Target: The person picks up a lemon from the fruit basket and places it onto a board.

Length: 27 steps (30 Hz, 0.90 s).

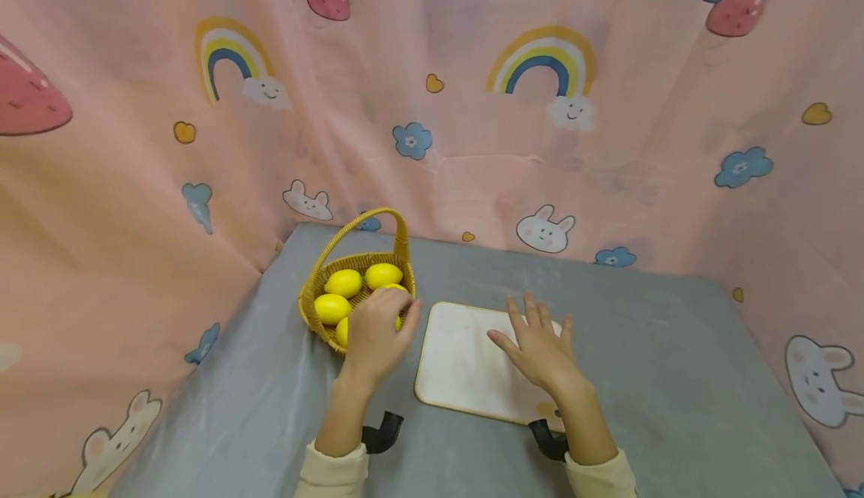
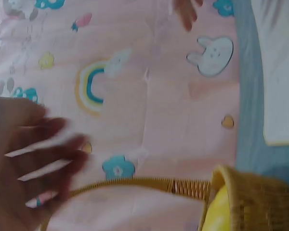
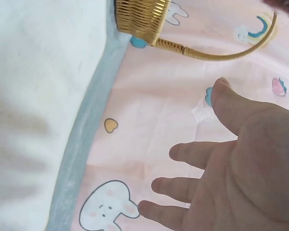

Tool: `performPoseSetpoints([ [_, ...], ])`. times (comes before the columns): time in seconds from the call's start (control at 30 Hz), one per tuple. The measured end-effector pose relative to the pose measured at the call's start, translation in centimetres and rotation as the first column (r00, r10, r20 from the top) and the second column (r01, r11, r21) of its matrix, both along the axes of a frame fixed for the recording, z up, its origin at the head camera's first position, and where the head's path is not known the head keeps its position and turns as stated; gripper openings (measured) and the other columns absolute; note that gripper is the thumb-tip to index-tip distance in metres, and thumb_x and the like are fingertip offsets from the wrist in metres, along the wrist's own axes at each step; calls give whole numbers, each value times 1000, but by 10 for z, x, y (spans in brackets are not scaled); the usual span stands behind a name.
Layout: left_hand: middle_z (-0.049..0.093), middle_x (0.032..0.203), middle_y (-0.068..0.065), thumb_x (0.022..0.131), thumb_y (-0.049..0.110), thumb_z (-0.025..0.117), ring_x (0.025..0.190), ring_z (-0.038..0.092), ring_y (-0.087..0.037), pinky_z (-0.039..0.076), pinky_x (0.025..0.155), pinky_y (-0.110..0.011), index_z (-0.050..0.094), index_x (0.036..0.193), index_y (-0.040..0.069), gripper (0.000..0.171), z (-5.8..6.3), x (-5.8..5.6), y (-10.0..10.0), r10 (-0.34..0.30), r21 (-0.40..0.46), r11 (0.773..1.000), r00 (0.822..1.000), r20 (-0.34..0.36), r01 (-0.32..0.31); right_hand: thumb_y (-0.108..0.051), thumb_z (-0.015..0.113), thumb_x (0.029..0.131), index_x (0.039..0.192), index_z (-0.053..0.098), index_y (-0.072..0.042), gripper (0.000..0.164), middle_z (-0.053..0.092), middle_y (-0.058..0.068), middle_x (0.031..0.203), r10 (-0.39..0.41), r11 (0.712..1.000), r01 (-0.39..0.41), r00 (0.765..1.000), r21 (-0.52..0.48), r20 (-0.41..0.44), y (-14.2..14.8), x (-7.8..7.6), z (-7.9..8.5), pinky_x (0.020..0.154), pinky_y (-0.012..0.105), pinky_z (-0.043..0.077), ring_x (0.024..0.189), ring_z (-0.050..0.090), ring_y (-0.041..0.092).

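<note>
While blurred in the left wrist view, readable enough: left hand (image 1: 379, 329) loosely spread, fingers parted and a little bent, gripping nothing, held over the near right part of the yellow wicker basket (image 1: 308, 304). Contact with lemons (image 1: 343, 283) or handle: impossible to tell. Right hand (image 1: 540, 348) spread wide, thumb well out, palm down over the far right part of the white board (image 1: 455, 363), likewise holding nothing.

From the head view alone: cream sleeves (image 1: 334, 472) and a small brown-and-yellow print (image 1: 545, 410) at the board's near right corner. From the left wrist view: parted left fingers, mostly hidden behind the back of the hand in the head view. From the right wrist view: bare palm and, on the board, soft shadows set apart from the fingers.

Close to the far left corner of the grey table (image 1: 675, 348), the basket, upright under its arched handle, with at least five yellow lemons inside, some partly covered by the left hand. Just right of it, around mid-table, the board, lying flat.
</note>
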<state>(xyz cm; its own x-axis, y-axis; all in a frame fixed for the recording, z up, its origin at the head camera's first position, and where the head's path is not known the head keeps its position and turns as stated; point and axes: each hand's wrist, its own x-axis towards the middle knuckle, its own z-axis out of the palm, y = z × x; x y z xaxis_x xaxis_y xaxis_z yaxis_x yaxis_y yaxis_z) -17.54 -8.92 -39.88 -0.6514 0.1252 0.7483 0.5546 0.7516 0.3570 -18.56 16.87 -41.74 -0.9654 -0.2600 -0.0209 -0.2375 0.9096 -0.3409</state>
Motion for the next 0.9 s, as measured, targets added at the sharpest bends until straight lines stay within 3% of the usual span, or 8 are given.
performPoseSetpoints([
  [0.07, 65, 76, -5, 90, 13, 64, 74, 59, -26, 48, 69, -36, 66, 73, 7, 18, 2, -4, -10, 38, 109, 994, 977, -211, -16, -54, 44, 102, 157, 25, -3, 78, 14, 29, 161, 0, 1000, 0, 1000, 0, -6, 1, 0, 0, 105, 78, -1, 145, 16, 53],
  [0.13, 66, 84, -13, 88, 15, 61, 85, 58, -34, 45, 83, -42, 65, 78, 2, 17, 3, -9, -18, 129, 232, 972, 910, -395, -37, -53, 45, 103, 157, 25, -3, 77, 14, 29, 161, -2, 1000, 2, 1000, -5, -6, 2, 0, -1, 105, 78, -2, 144, 16, 53],
  [0.2, 65, 101, -21, 87, 19, 62, 98, 55, -40, 37, 90, -47, 65, 90, -2, 22, 1, -15, -26, 237, 354, 934, 836, -495, -55, -52, 46, 103, 157, 24, -2, 76, 13, 29, 161, -5, 1000, 5, 1000, -12, -4, 3, 0, -1, 105, 77, -3, 144, 16, 53],
  [0.27, 60, 118, -25, 82, 20, 64, 111, 51, -43, 31, 96, -50, 62, 107, -5, 35, -4, -19, -34, 311, 453, 890, 804, -507, -58, -51, 47, 103, 157, 24, -2, 76, 12, 29, 161, -7, 1000, 7, 1000, -16, 1, 4, 0, -1, 105, 77, -3, 144, 16, 53],
  [0.43, 47, 144, -22, 76, 14, 72, 134, 39, -37, 23, 108, -52, 43, 142, -3, 74, -30, -20, -66, 286, 552, 829, 915, -286, -87, -53, 45, 102, 158, 24, -2, 78, 11, 29, 161, -5, 1000, 5, 1000, -8, 9, 5, 1, -1, 105, 77, -4, 144, 17, 53],
  [0.57, 42, 152, -19, 79, 16, 78, 144, 30, -37, 8, 114, -60, 36, 151, -1, 85, -54, -16, -91, 203, 501, 848, 979, -3, -174, -53, 45, 102, 158, 24, -2, 78, 11, 29, 161, -1, 1000, 1, 1000, -11, 9, 5, 1, -2, 105, 77, -4, 144, 17, 53],
  [0.73, 25, 162, -14, 82, 32, 79, 151, 11, -36, -7, 109, -72, 29, 157, 9, 93, -84, -12, -116, 128, 308, 923, 937, 325, -233, -54, 45, 102, 158, 23, -2, 79, 11, 29, 161, -2, 1000, 2, 1000, -15, 14, 6, 2, -5, 105, 77, -5, 144, 17, 52],
  [0.9, 16, 165, -14, 84, 36, 78, 151, 5, -39, -7, 106, -75, 27, 159, 12, 94, -106, -13, -126, 85, 243, 948, 901, 425, -204, -51, 46, 103, 157, 24, -2, 77, 13, 29, 161, -7, 1000, 8, 1000, -18, 13, 6, 1, -6, 106, 77, -5, 144, 18, 52],
])
